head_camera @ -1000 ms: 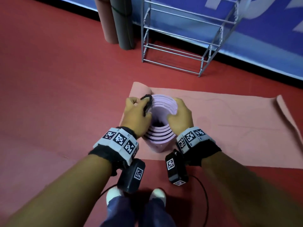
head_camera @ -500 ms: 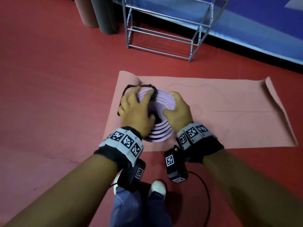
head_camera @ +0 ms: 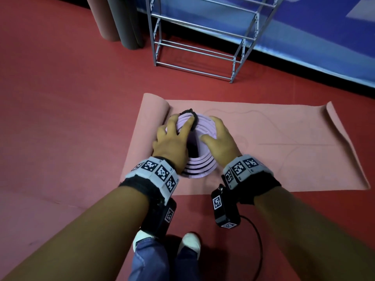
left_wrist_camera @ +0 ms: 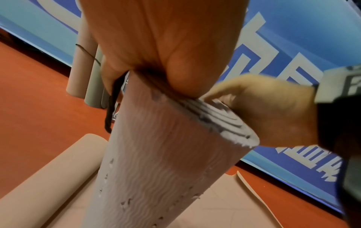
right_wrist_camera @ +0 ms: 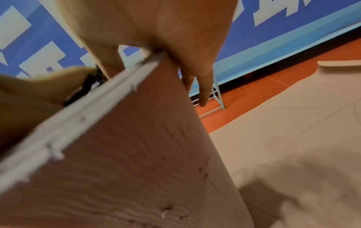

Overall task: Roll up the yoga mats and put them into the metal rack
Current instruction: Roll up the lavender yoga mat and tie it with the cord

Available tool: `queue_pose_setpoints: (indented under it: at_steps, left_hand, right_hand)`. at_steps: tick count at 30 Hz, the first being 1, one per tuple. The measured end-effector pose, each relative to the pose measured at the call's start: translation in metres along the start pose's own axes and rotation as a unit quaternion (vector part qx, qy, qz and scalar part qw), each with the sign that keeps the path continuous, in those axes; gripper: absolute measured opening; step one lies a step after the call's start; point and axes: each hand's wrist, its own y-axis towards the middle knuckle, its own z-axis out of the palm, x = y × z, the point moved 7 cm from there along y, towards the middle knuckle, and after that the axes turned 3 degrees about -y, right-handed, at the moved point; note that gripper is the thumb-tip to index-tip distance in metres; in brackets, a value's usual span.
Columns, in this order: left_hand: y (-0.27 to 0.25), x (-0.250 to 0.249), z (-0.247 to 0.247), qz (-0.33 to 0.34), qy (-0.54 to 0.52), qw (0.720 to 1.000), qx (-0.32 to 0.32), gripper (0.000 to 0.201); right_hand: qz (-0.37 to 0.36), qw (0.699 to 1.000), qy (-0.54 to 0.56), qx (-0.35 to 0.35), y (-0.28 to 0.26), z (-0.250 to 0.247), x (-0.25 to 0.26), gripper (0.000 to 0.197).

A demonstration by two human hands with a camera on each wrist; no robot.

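A lilac rolled mat [head_camera: 199, 167] stands on end on the flat pink mat [head_camera: 284, 151]. My left hand [head_camera: 172, 142] lies over the roll's top end, its fingers hooked into a black elastic band [head_camera: 192, 118] stretched across the left part of that end. In the left wrist view the band [left_wrist_camera: 110, 112] hangs down the left side of the roll [left_wrist_camera: 156, 154]. My right hand [head_camera: 221, 142] grips the roll's right rim, thumb on the end and fingers down the far side [right_wrist_camera: 203, 92]. The empty metal rack [head_camera: 200, 49] stands beyond the mats, by the blue wall.
Two rolled mats, one pink [head_camera: 105, 17] and one grey [head_camera: 125, 21], stand upright left of the rack. The flat mat's left end curls up [head_camera: 156, 106] beside the roll. My white shoes [head_camera: 188, 242] and a black cable [head_camera: 257, 240] are on the red floor below.
The band was bunched in my left fingers; now those fingers are spread and the band is stretched over the roll's top edge. My right hand keeps its hold on the rim.
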Motion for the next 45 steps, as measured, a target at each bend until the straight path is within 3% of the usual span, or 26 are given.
queue_pose_setpoints:
  at_steps: [3,5,7,11,17,25,30,32,35,38,41,45]
  left_hand:
    - [0.003,-0.003,0.001,0.001,0.008,1.000,0.001,0.082]
    - [0.006,-0.006,0.002,0.001,0.012,1.000,0.001,0.080]
    - [0.007,-0.008,0.003,-0.002,0.026,1.000,0.003,0.077]
    - [0.011,-0.007,0.002,-0.003,0.034,0.999,0.001,0.073]
    - [0.015,-0.009,0.002,-0.001,0.029,1.000,-0.006,0.072]
    - [0.017,-0.007,0.001,-0.008,0.015,1.000,-0.005,0.078]
    - [0.017,-0.008,-0.008,-0.011,-0.046,0.997,-0.059,0.076]
    - [0.016,-0.007,-0.008,-0.026,-0.069,0.994,-0.080,0.075]
    - [0.013,-0.003,-0.010,-0.055,-0.086,0.987,-0.123,0.078]
    - [0.011,-0.006,-0.008,-0.068,-0.074,0.988,-0.118,0.077]
    - [0.011,-0.004,-0.009,-0.065,-0.087,0.987,-0.116,0.075]
    - [0.010,-0.001,-0.011,-0.050,-0.104,0.986,-0.119,0.072]
  right_hand:
    - [0.012,1.000,0.007,-0.024,0.006,-0.013,0.009,0.053]
    - [-0.036,0.998,-0.024,-0.040,0.012,-0.019,0.026,0.046]
    - [-0.071,0.994,-0.087,-0.006,0.017,-0.010,0.040,0.046]
    - [-0.040,0.978,-0.205,0.004,0.027,0.000,0.041,0.037]
    - [0.018,0.988,-0.152,-0.015,0.032,-0.006,0.041,0.034]
    - [-0.001,0.991,-0.129,-0.034,0.036,-0.001,0.042,0.024]
    - [-0.037,0.991,-0.109,-0.063,0.041,-0.015,0.042,0.027]
    - [-0.019,0.993,-0.094,-0.073,0.044,-0.019,0.037,0.025]
    - [0.036,0.988,-0.038,-0.147,0.045,-0.036,0.019,0.030]
    - [0.075,0.979,-0.014,-0.188,0.038,-0.049,0.007,0.029]
    - [0.050,0.982,-0.035,-0.179,0.036,-0.051,0.013,0.018]
    - [0.013,0.981,-0.038,-0.190,0.027,-0.060,0.024,0.029]
